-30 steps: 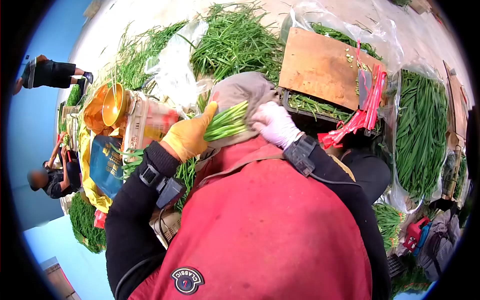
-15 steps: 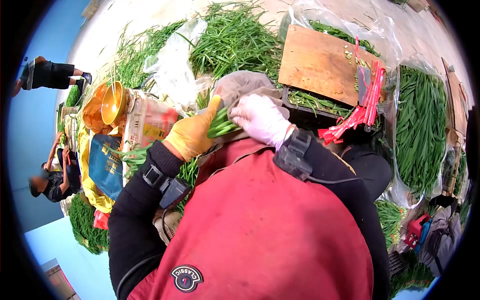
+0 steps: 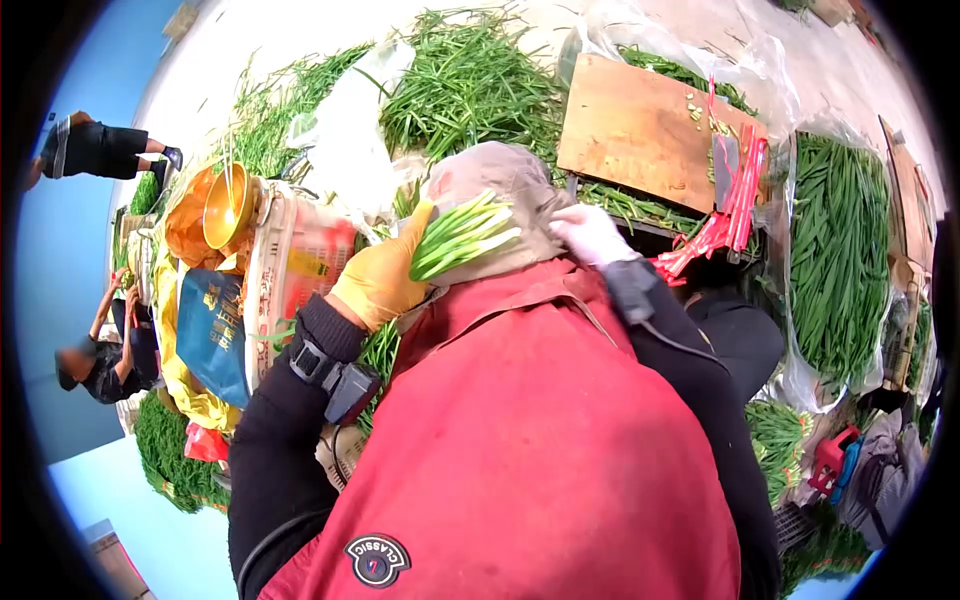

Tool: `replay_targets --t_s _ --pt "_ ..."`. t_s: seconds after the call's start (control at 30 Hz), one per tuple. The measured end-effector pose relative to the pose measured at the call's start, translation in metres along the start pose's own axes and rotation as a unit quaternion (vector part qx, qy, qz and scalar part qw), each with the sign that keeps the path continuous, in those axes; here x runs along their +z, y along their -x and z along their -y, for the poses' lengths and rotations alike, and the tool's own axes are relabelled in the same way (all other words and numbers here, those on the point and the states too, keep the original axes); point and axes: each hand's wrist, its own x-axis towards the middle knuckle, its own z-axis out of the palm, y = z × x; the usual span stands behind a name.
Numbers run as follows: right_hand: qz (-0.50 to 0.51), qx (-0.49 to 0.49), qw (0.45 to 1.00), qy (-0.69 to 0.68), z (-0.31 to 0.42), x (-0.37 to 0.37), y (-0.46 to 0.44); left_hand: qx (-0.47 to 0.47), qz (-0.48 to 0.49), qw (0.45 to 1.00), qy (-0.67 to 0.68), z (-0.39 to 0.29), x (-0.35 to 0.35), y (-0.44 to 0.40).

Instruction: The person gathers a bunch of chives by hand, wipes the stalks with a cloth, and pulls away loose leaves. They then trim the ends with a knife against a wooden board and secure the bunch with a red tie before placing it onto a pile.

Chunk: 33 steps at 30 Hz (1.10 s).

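My left hand (image 3: 385, 272), in a yellow glove, is closed around a bunch of green stalks (image 3: 462, 234). The pale stalk ends point right, over a grey-brown cloth (image 3: 505, 172) on my lap. My right hand (image 3: 592, 235), in a pale pinkish glove, is to the right of the bunch and apart from it, by the cloth's right edge. Its fingers are bent and partly blurred; whether they hold anything cannot be made out. Below both hands lies a red apron (image 3: 540, 420).
A wooden board (image 3: 640, 130) with a blade and red ties (image 3: 735, 215) stands at upper right. Bagged greens (image 3: 838, 260) lie at far right, loose greens (image 3: 470, 85) ahead. A yellow bowl (image 3: 228, 207) sits left. Two people are at far left.
My right hand first moved left over the stalk ends, then back right, off the bunch. The pale ends show again. My left hand has kept its hold.
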Motion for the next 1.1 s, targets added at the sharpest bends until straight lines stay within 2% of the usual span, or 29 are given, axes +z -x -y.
replay_targets --t_s 0.03,0.1,0.17,0.2,0.23,0.3,0.37,0.43,0.47,0.5,0.53,0.63,0.67,0.7,0.77,0.8,0.83,0.9,0.97,1.0,1.1 --pt "-0.031 0.056 0.982 -0.175 0.003 -0.005 0.008 -0.025 0.015 1.000 0.010 -0.009 -0.007 0.000" --pt "-0.005 0.086 0.926 -0.368 0.017 -0.020 0.018 -0.070 0.051 0.996 0.028 -0.029 -0.022 -0.001" --pt "0.016 -0.016 0.951 -0.307 0.062 -0.016 0.035 -0.047 0.056 0.997 0.038 -0.022 -0.016 -0.004" --pt "0.012 -0.170 0.977 -0.132 0.075 -0.009 0.030 -0.035 0.057 0.997 0.045 -0.020 -0.013 -0.006" --pt "0.008 -0.312 0.949 0.052 0.085 -0.001 0.025 -0.044 0.063 0.996 0.055 -0.025 -0.016 -0.009" --pt "0.033 -0.158 0.985 0.052 0.091 0.025 0.019 -0.066 0.077 0.992 0.077 -0.040 -0.022 -0.010" --pt "0.035 -0.158 0.985 0.060 0.091 0.023 0.009 -0.028 0.034 0.997 0.071 -0.009 0.004 -0.005" --pt "-0.063 -0.137 0.971 0.185 0.070 0.017 -0.014 -0.013 0.002 0.995 0.104 -0.002 0.011 -0.003" --pt "-0.028 -0.104 0.963 0.249 0.042 0.015 -0.025 -0.016 -0.010 0.990 0.138 -0.010 0.003 0.000" --pt "0.031 -0.014 0.967 0.251 0.046 0.005 -0.020 -0.019 -0.019 0.985 0.172 -0.020 -0.006 0.003" --pt "0.040 0.005 0.976 0.216 0.032 0.006 -0.020 -0.164 0.065 0.856 0.486 -0.041 -0.026 0.007" --pt "0.067 0.070 0.988 0.119 0.019 0.000 -0.009 -0.216 0.161 0.724 0.636 -0.048 -0.051 0.018" --pt "0.092 0.074 0.986 0.116 0.025 -0.008 -0.003 -0.201 0.155 0.693 0.675 -0.044 -0.041 0.022" --pt "0.112 0.066 0.978 0.164 0.032 -0.016 0.000 -0.173 0.178 0.632 0.734 -0.039 -0.034 0.023" --pt "0.054 0.030 0.971 0.232 0.047 -0.028 0.011 -0.161 0.207 0.562 0.784 -0.037 -0.023 0.019" --pt "0.078 0.034 0.978 0.193 0.070 -0.042 0.015 -0.159 0.212 0.548 0.793 -0.034 -0.016 0.015" --pt "0.064 0.058 0.991 0.103 0.053 -0.044 0.009 -0.154 0.224 0.535 0.800 -0.032 -0.013 0.014" --pt "-0.031 0.025 0.984 -0.175 0.066 -0.049 0.014 -0.141 0.246 0.508 0.814 -0.031 -0.009 0.009" --pt "-0.021 -0.086 0.944 -0.318 0.098 -0.063 0.019 -0.137 0.257 0.481 0.827 -0.034 -0.007 0.006" --pt "-0.009 -0.142 0.950 -0.277 0.118 -0.068 0.021 -0.138 0.262 0.468 0.832 -0.037 -0.007 0.005" --pt "0.086 -0.188 0.952 -0.226 0.133 -0.047 0.018 -0.118 0.268 0.443 0.847 -0.047 -0.003 0.002"
